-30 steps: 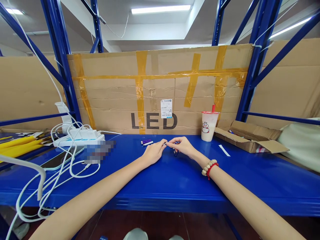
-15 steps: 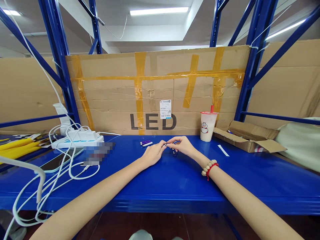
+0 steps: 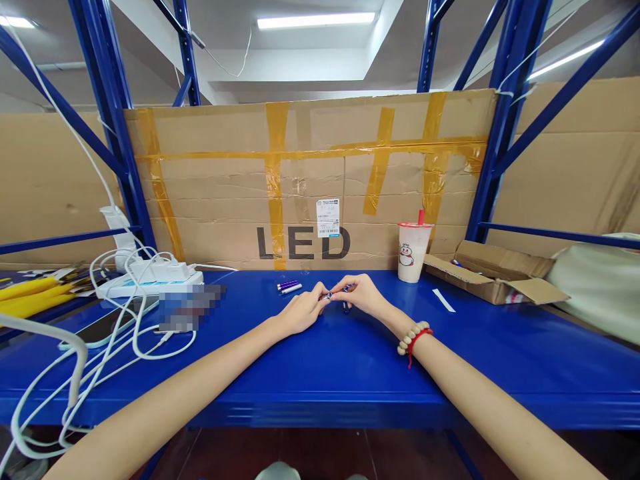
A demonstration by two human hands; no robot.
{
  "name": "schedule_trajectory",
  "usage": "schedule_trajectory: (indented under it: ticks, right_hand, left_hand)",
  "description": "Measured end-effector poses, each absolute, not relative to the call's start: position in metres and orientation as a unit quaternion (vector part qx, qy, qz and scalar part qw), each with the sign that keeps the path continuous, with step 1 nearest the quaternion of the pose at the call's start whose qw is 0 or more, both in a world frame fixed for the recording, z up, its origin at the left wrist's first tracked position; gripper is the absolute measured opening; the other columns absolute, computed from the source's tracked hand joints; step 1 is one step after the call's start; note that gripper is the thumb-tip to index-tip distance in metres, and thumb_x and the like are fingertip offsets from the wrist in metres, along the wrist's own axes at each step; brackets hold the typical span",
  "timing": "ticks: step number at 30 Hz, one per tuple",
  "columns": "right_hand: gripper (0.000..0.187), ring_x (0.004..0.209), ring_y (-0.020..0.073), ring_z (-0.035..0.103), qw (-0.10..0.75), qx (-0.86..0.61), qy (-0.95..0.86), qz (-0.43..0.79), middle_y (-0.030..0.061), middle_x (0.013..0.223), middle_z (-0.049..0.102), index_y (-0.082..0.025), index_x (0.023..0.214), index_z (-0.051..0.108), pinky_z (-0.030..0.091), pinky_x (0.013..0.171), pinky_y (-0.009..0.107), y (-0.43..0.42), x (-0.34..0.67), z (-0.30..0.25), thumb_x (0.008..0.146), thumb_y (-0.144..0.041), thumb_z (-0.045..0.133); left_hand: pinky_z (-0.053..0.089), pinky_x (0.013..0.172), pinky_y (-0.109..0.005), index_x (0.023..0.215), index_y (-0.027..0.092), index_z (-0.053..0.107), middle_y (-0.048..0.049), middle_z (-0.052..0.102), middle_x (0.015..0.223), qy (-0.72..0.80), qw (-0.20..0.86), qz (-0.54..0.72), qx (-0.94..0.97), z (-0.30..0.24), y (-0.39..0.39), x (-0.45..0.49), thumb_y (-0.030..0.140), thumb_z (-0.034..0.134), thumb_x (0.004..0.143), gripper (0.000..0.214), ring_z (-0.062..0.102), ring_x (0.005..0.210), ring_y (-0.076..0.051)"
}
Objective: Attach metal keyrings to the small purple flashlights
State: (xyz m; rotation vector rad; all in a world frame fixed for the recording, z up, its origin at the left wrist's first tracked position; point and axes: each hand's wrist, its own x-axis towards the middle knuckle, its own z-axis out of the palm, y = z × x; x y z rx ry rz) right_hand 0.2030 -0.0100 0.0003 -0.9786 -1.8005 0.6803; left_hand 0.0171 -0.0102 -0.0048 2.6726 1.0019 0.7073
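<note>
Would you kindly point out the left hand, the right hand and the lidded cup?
Left hand (image 3: 303,311): head view, back of hand.
Right hand (image 3: 366,294): head view, back of hand.
Lidded cup (image 3: 415,253): head view, side wall.

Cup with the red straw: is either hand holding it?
No, the left hand and right hand meet at a small item, apart from the cup.

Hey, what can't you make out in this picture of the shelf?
All in the head view:
Small piece: mostly covered by the left hand and right hand, too small to name.
Pixelated patch: blocky blur hides whatever is there.
Label: print too small to read.
Box: its walls hide part of its contents.
Pale thing: cut off by the right edge, full shape unknown.
</note>
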Motion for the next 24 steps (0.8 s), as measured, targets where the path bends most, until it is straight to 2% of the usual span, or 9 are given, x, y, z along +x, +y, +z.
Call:
schedule_trajectory:
  ticks: [7, 14, 21, 24]
  right_hand:
    - [0.032, 0.041, 0.0076, 0.053, 0.470, -0.426, -0.746, 0.201, 0.0032, 0.071, 0.064, -0.016, 0.069, 0.069, 0.042, 0.043, 0.022, -0.008, 0.204, -0.002, 0.059, -0.046, 0.071]
    - [0.032, 0.041, 0.0082, 0.054, 0.458, -0.426, -0.754, 0.202, 0.0036, 0.073, 0.066, -0.015, 0.068, 0.068, 0.042, 0.043, 0.022, -0.012, 0.204, 0.001, 0.060, -0.046, 0.070]
    - [0.034, 0.038, 0.0082, 0.049, 0.447, -0.463, -0.735, 0.215, 0.0013, 0.053, 0.060, -0.014, 0.064, 0.065, 0.036, 0.040, 0.020, -0.022, 0.196, 0.008, 0.061, -0.048, 0.068]
    - [0.037, 0.037, 0.0075, 0.047, 0.451, -0.455, -0.725, 0.251, 0.0014, 0.051, 0.059, -0.013, 0.064, 0.065, 0.035, 0.039, 0.020, -0.023, 0.195, 0.009, 0.059, -0.049, 0.069]
  left_hand:
    - [0.041, 0.064, -0.026, 0.092, 0.022, 0.037, 0.0013, 0.058, 0.072, 0.321, 0.108, 0.256, 0.905, -0.005, -0.010, 0.017, 0.035, 0.028, 0.092, 0.015, 0.057, 0.066, -0.016]
    - [0.040, 0.062, -0.025, 0.091, 0.022, 0.038, 0.0013, 0.060, 0.074, 0.324, 0.103, 0.258, 0.905, -0.004, -0.011, 0.017, 0.033, 0.031, 0.091, 0.013, 0.058, 0.067, -0.016]
    - [0.040, 0.062, -0.025, 0.088, 0.022, 0.037, 0.0019, 0.058, 0.072, 0.315, 0.108, 0.272, 0.903, -0.005, -0.011, 0.017, 0.033, 0.034, 0.090, 0.011, 0.058, 0.066, -0.016]
    - [0.040, 0.063, -0.026, 0.088, 0.022, 0.038, 0.0018, 0.058, 0.072, 0.318, 0.100, 0.272, 0.903, -0.004, -0.011, 0.018, 0.033, 0.034, 0.090, 0.011, 0.058, 0.067, -0.017]
